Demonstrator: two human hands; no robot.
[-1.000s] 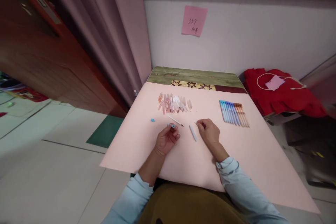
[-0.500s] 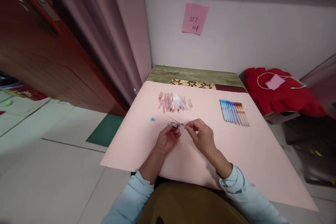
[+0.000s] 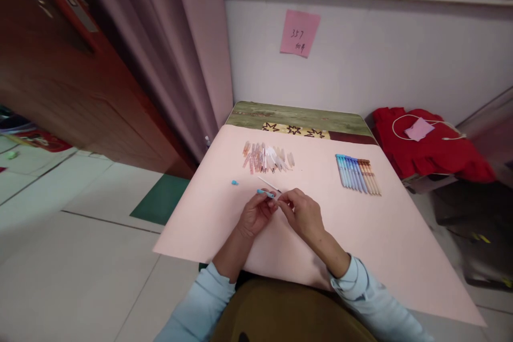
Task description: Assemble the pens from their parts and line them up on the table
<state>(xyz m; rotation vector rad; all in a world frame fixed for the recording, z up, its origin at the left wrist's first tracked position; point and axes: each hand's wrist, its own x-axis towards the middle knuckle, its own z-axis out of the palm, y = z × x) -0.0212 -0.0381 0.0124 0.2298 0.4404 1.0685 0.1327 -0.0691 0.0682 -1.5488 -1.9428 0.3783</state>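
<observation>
Left hand [image 3: 255, 216] pinching a blue pen part [image 3: 264, 193] between thumb and fingers over the pink sheet [image 3: 224, 208]; right hand [image 3: 303, 215] right beside it, fingertips drawn together — can't tell if they grip anything. White refill [image 3: 267, 183] lies just beyond both hands, small blue piece [image 3: 234, 183] to the left — pen-part pile [image 3: 256, 158] farther back, pen row [image 3: 357, 175] at right.

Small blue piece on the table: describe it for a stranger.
On the pale pink sheet, find the heap of pen parts. Just off its near left corner lies the small blue piece, short and stubby, unlike the slim white refill nearby.
</observation>
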